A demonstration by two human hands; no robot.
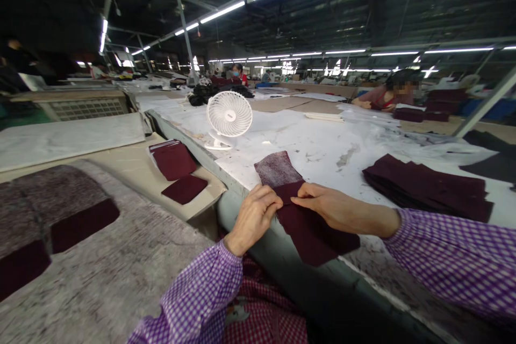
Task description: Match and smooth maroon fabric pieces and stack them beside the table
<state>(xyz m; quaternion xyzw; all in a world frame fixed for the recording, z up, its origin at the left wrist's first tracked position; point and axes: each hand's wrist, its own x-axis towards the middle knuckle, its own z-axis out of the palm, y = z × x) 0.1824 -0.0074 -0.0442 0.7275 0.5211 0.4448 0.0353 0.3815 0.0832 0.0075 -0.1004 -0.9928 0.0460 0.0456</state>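
Observation:
At the near edge of the white-covered table, my two hands pinch a maroon fabric piece (308, 234). Its lower part hangs over the table edge. My left hand (256, 216) grips its left side with thumb and bent fingers. From the right, my right hand (328, 205) holds it with thumb and forefinger pressed together. Just beyond my fingers lies a speckled grey-maroon patch (280, 168), its lower end meeting the plain maroon cloth. Whether the two are one piece I cannot tell. Both fingertips are close together at that join.
A stack of maroon fabric pieces (427, 185) lies right. A white fan (229, 114) stands beyond my hands. Left, small maroon pieces (173, 160) rest on a board (121, 158), near a speckled surface (133, 263) bearing maroon panels (84, 224). A person (393, 91) leans over the table far right.

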